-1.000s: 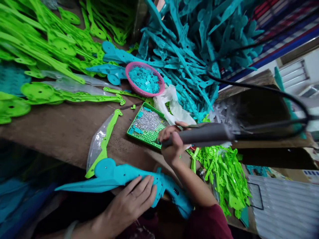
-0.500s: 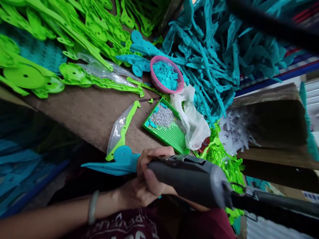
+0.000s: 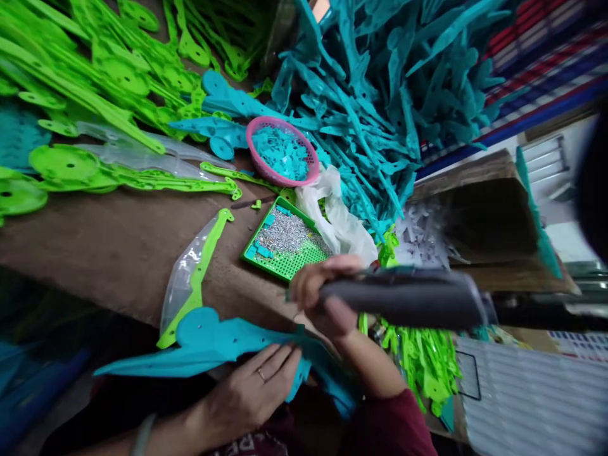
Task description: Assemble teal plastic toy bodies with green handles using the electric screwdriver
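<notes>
My left hand (image 3: 261,386), with a ring on one finger, grips a blue plastic part (image 3: 213,342), long and pointed, near the table's front edge. In my right hand (image 3: 327,291) is a dark electric screwdriver (image 3: 403,301), blurred, its body pointing right and its tip hard to make out near my fingers. Beside the blue part lies a green piece with a clear plastic panel (image 3: 192,285). Just beyond my right hand sits a green perforated tray (image 3: 266,272) of small silvery screws (image 3: 287,231) and small blue pieces.
A pink basket (image 3: 260,168) of small blue pieces stands behind the tray, next to a crumpled white plastic bag (image 3: 354,234). Green parts (image 3: 123,76) pile up at left, blue ones (image 3: 361,107) at back right. A cardboard box (image 3: 513,253) holds whitish pieces.
My hands have separated. The right one has lifted the screwdriver up and rightward, while the left stays low on the blue part, now more exposed. The camera view has shifted right.
</notes>
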